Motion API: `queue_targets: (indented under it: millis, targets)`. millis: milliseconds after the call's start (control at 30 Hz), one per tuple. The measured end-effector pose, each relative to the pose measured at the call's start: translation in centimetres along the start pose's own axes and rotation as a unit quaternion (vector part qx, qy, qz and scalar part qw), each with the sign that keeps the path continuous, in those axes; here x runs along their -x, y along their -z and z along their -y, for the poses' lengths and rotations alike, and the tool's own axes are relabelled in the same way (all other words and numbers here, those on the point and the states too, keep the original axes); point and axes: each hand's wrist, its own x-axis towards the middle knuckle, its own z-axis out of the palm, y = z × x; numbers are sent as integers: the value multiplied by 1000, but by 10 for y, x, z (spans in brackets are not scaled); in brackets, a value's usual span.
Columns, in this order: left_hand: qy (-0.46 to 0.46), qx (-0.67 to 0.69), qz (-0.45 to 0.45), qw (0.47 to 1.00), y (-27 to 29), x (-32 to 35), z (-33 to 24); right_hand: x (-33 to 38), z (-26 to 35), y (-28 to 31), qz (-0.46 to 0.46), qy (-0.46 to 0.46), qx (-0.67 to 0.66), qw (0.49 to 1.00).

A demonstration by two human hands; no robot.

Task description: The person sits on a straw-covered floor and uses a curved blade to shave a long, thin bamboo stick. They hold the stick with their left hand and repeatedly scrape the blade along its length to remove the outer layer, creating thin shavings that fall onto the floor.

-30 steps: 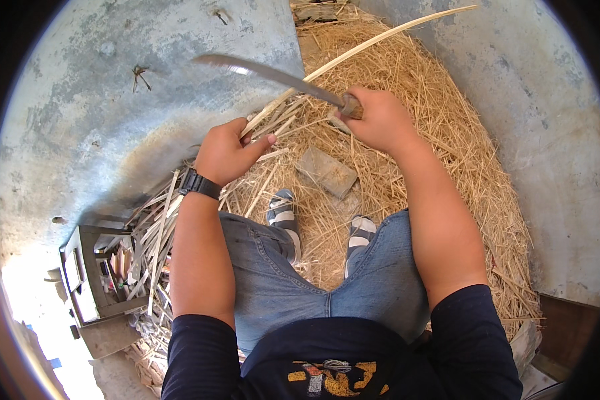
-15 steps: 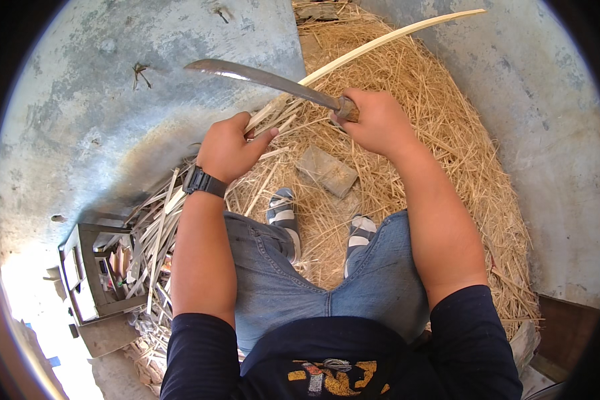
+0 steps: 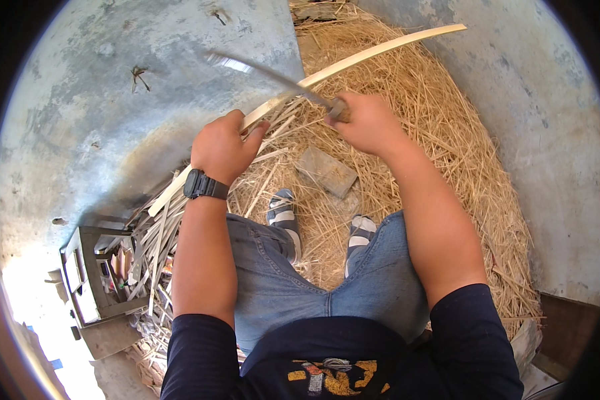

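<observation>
My left hand (image 3: 223,148) is closed around a long pale strip of split wood or bamboo (image 3: 373,57). One end of the strip reaches far to the upper right; the other comes out below my left wrist. In my right hand (image 3: 368,121) is the short handle of a curved machete (image 3: 280,79). The blade points to the upper left, smeared by motion, and crosses the strip between my hands. I cannot tell whether the blade touches it. A black watch (image 3: 204,185) is on my left wrist.
Straw-like shavings (image 3: 440,133) cover the floor. A grey block (image 3: 327,172) lies ahead of my feet. Several split strips (image 3: 155,243) are heaped at the left beside a dark wooden frame (image 3: 107,273). Worn grey walls (image 3: 100,93) stand at left and right (image 3: 533,120).
The machete's tip has shifted right and upward, and my right hand has moved slightly left. The strip's far end has drawn back and lowered; its near end now shows past my left wrist.
</observation>
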Motion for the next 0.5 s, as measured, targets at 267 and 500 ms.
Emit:
queue_targets:
  millis: [267,500]
  targets:
    - [-23,-14,18,999,4,3,-6,-9,-23,4,-17,-3,-19,1000]
    - [24,-28,48,998,5,1,-1,-3,-19,-4,-49,-10,3,999]
